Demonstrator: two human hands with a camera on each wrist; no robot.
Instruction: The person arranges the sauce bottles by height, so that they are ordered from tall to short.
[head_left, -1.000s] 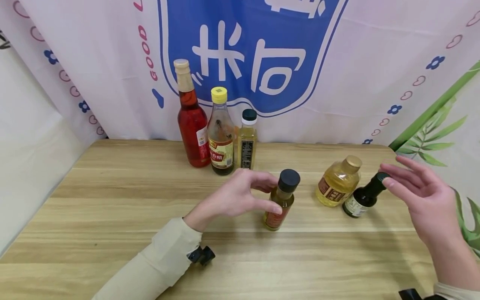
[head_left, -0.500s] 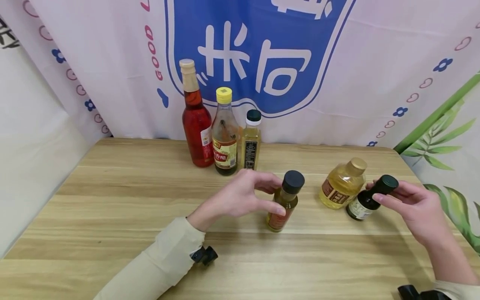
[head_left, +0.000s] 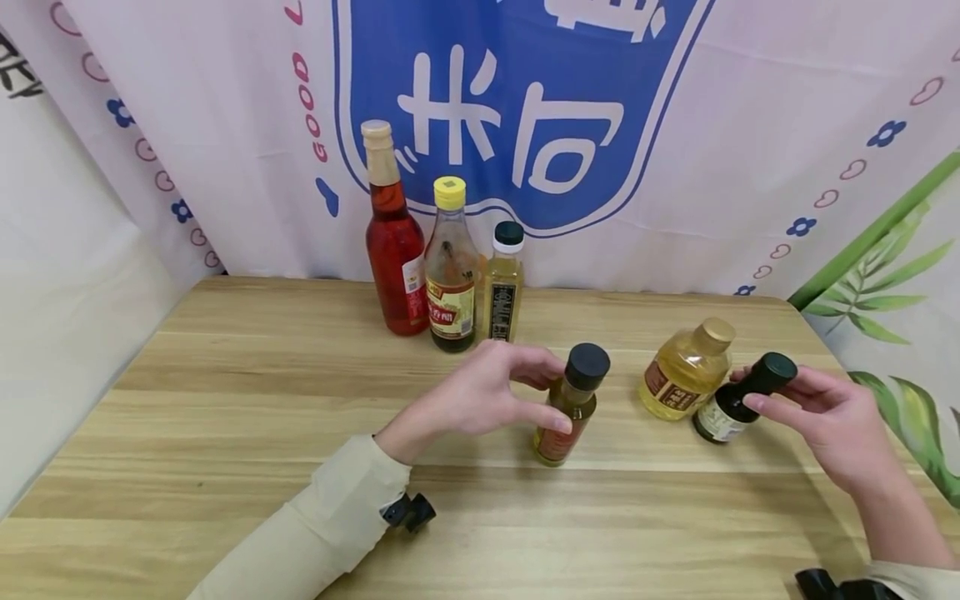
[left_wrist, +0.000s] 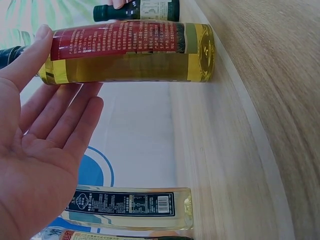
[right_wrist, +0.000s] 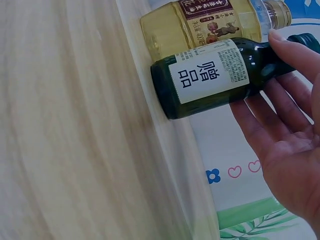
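My left hand (head_left: 480,387) holds an oil bottle (head_left: 564,421) with a black cap and red label between thumb and fingers. In the left wrist view the thumb (left_wrist: 37,45) lies at the label's edge, and the fingers reach behind the bottle. On the right, my right hand (head_left: 840,425) pinches the neck of a small dark green bottle (head_left: 731,408). Its white label (right_wrist: 210,70) faces the right wrist camera. Both bottles stand on the table. Immediately left of the dark bottle is a squat bottle of yellow oil (head_left: 684,375) with a gold cap.
At the back of the wooden table (head_left: 225,400) stand a tall red bottle (head_left: 396,258), a yellow-capped vinegar bottle (head_left: 452,292) and a slim green-capped bottle (head_left: 504,287). A printed cloth (head_left: 697,167) hangs behind them.
My right hand has moved down and left, and its thumb and fingers have closed on the dark green bottle's neck. The left hand stays at its bottle; the head view shifts slightly.
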